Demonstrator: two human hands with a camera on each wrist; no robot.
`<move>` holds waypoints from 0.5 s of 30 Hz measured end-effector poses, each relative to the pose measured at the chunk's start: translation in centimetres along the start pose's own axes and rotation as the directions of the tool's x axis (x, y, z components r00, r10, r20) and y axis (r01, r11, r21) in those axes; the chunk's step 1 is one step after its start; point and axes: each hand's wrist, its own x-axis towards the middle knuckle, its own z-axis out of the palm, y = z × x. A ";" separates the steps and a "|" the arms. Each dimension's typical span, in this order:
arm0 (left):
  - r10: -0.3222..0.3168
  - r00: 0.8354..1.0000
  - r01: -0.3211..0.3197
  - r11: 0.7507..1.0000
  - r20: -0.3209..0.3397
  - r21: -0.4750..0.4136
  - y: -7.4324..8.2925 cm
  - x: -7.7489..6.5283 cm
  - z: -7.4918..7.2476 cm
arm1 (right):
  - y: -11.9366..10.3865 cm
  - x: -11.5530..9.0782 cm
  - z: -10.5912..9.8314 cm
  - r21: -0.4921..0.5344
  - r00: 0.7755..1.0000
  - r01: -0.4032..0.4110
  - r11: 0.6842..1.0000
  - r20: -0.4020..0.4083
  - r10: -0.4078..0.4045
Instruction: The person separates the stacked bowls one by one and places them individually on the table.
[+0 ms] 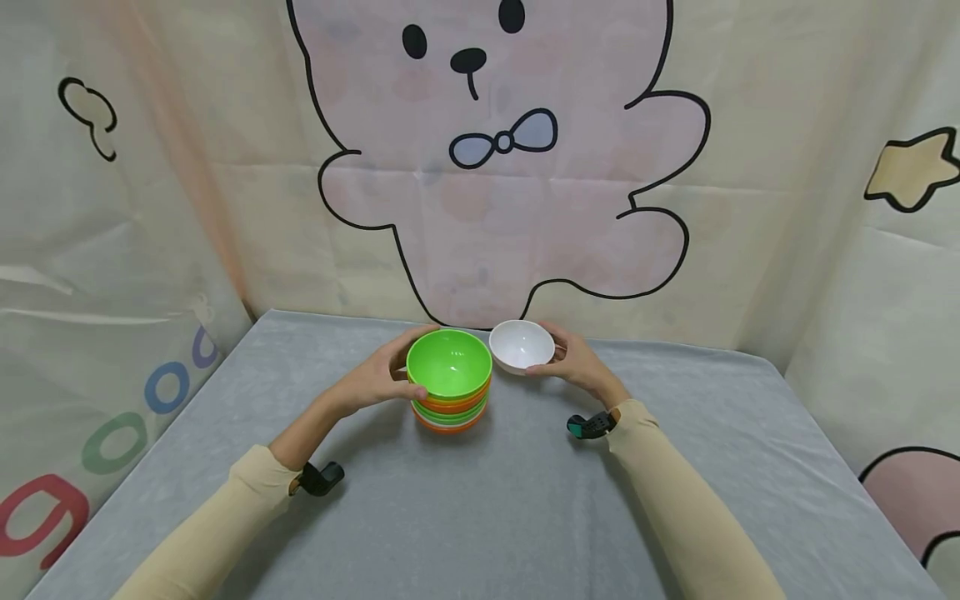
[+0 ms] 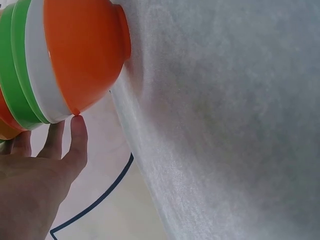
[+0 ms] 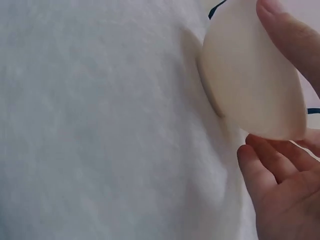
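A stack of nested bowls [image 1: 450, 367] stands near the far edge of the table, bright green on top with orange, green and white ones below. My left hand [image 1: 378, 377] holds the stack from its left side, thumb at the front and fingers behind. In the left wrist view the lowest bowl [image 2: 85, 50] is orange, and fingertips touch the stack's side. Just right of the stack is a single white bowl [image 1: 517, 346], upright, its inside bare. My right hand [image 1: 579, 367] grips it from the right; the right wrist view shows the thumb and fingers on opposite sides of it.
Grey cloth covers the table [image 1: 480, 517]. Behind it hangs a cream curtain [image 1: 765, 208] printed with a large pink bear, and more printed cloth hangs at both sides. Each wrist wears a black band [image 1: 321, 479].
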 end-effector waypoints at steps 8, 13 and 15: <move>0.006 1.000 -0.006 1.000 0.016 0.002 0.1 0.1 0.2 | -0.2 -1.9 -3.0 0.022 0.998 -0.043 0.999 -0.037 0.044; -0.006 1.000 0.006 1.000 0.010 0.005 0.2 0.0 0.2 | -0.7 -3.0 -4.4 0.007 0.996 0.005 1.000 -0.094 -0.004; -0.010 1.000 0.010 1.000 0.005 0.009 0.2 0.0 0.3 | -1.1 -3.4 -4.6 0.012 0.993 0.015 1.000 -0.115 -0.014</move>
